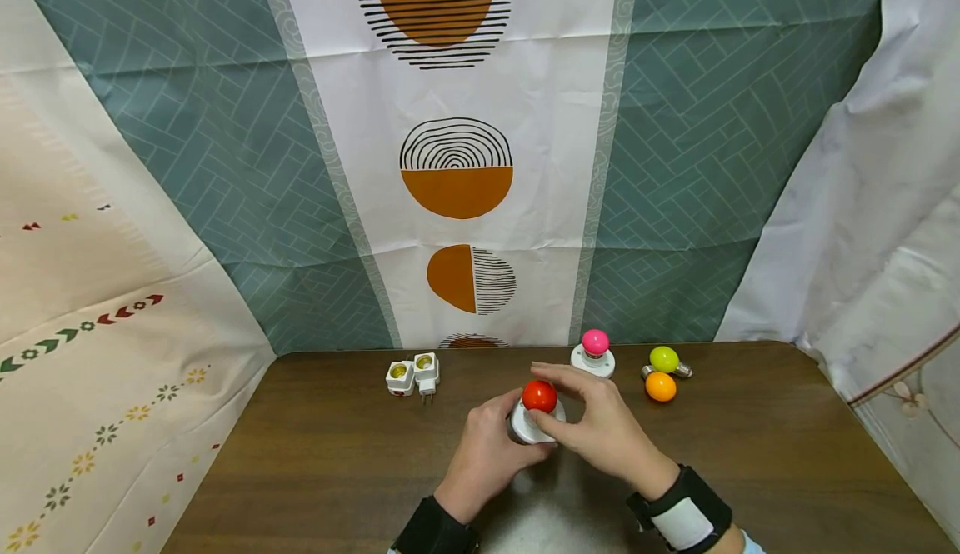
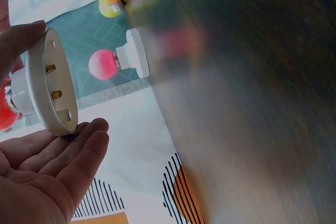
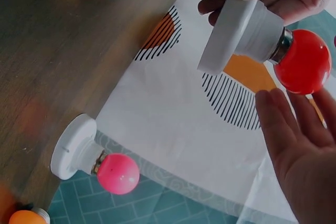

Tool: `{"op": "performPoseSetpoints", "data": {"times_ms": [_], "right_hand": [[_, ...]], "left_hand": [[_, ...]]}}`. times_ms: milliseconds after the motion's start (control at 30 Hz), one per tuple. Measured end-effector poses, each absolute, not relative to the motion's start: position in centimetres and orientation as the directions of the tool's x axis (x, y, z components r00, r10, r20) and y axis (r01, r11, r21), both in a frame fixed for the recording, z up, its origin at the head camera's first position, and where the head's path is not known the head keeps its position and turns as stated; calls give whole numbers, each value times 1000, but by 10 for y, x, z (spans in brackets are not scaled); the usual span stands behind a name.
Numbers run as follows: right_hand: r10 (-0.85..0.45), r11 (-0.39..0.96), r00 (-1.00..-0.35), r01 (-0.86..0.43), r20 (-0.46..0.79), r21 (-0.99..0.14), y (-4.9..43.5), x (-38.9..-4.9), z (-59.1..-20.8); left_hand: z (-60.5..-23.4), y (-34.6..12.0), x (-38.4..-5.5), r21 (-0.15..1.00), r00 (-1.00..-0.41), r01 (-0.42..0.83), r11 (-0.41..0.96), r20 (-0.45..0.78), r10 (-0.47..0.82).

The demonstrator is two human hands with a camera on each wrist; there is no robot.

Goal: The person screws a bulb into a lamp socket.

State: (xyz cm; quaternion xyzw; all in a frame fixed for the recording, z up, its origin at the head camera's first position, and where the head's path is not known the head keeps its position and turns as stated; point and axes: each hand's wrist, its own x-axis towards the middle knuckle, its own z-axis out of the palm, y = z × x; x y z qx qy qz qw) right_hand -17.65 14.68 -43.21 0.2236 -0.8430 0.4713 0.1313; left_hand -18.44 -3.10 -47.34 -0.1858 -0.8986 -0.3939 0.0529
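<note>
Above the table, my left hand (image 1: 489, 447) grips a round white bulb holder (image 1: 527, 429) by its base rim. A red light bulb (image 1: 539, 396) sits in that holder, its metal cap partly showing in the right wrist view. My right hand (image 1: 606, 425) has its thumb and fingers around the red bulb, pinching it from opposite sides. In the left wrist view, the holder's hollow underside (image 2: 60, 85) shows two brass-coloured terminals. The holder is tilted.
Behind my right hand stands another white holder (image 1: 602, 366) with a pink bulb (image 1: 596, 341). Farther right lie a yellow-green bulb (image 1: 663, 359) and an orange bulb (image 1: 661, 387). Two white plug-in sockets (image 1: 401, 378) are at the back left of the wooden table (image 1: 315, 454).
</note>
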Motion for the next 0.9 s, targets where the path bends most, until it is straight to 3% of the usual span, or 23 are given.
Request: {"op": "performPoseSetpoints", "data": {"times_ms": [333,900], "right_hand": [[-345,437,-838,-541,422,-718,148,-178,-434],[-198,415,-894,-448,402,-792,146,-175,-434]], "left_hand": [[-475,-31,-184,696,-927,370,615,240,287],[-475,-32,-185,701,-934,353,619,220,283]]}}
